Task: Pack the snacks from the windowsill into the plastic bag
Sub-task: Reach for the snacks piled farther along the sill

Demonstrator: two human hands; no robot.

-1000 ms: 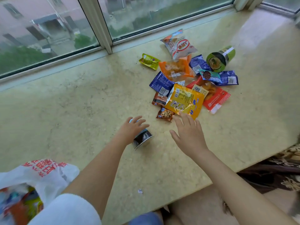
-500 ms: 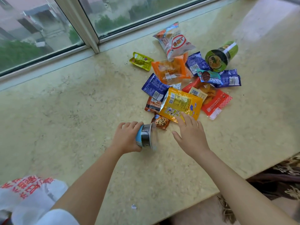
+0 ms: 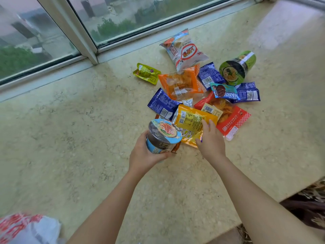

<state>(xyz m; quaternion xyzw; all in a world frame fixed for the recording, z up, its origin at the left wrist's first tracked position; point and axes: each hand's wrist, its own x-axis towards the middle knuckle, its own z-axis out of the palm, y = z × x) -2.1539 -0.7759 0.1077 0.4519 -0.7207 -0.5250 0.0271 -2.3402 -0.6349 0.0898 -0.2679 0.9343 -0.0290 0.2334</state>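
My left hand [image 3: 143,154] grips a blue noodle cup [image 3: 162,136] and holds it upright, lid up, just above the sill. My right hand [image 3: 211,140] rests on the near edge of a yellow snack packet [image 3: 190,123], thumb at its side. Behind them lies a heap of snacks: an orange packet [image 3: 181,83], a red packet [image 3: 232,123], blue packets [image 3: 162,104], a white chips bag [image 3: 184,50] and a green noodle cup [image 3: 237,67] on its side. The white plastic bag [image 3: 29,228] with red print sits at the bottom left.
The beige stone windowsill [image 3: 70,129] stretches left of the heap. A small yellow-green sachet [image 3: 146,73] lies apart toward the window frame [image 3: 82,37]. The sill's front edge runs along the lower right, with patterned fabric [image 3: 309,203] beyond it.
My left hand took hold of the blue cup lying on the sill and turned it upright toward the heap. My right hand moved forward onto the yellow packet.
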